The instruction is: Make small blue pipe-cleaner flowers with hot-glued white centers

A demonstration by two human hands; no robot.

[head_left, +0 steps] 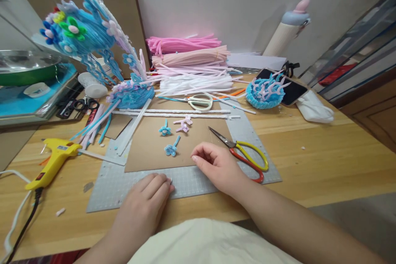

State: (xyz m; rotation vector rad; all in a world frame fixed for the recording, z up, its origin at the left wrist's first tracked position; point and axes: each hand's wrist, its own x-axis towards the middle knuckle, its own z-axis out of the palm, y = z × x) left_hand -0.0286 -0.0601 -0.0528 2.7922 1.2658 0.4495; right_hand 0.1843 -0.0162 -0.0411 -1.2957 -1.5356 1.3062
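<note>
My left hand (147,198) rests at the front edge of the grey cutting mat (108,193), its fingers curled together. A tiny white spot shows at its fingertips; I cannot make out what it is. Over the brown cardboard sheet (148,161) is my right hand (218,167), loosely curled with the thumb close to the index finger and nothing visible in it. Beside it lie scissors (230,143) with one yellow and one red handle. On the cardboard are a blue pipe-cleaner flower (170,150), another blue flower (165,130) and pale pink flowers (185,123).
A yellow glue gun (57,161) lies at left with its cord. Behind are bundles of pink pipe cleaners (185,44), white pipe cleaners (194,84) and white-handled scissors (200,102). A tall blue flower lamp-like craft (89,33) stands back left; a blue fuzzy piece (265,93) sits right.
</note>
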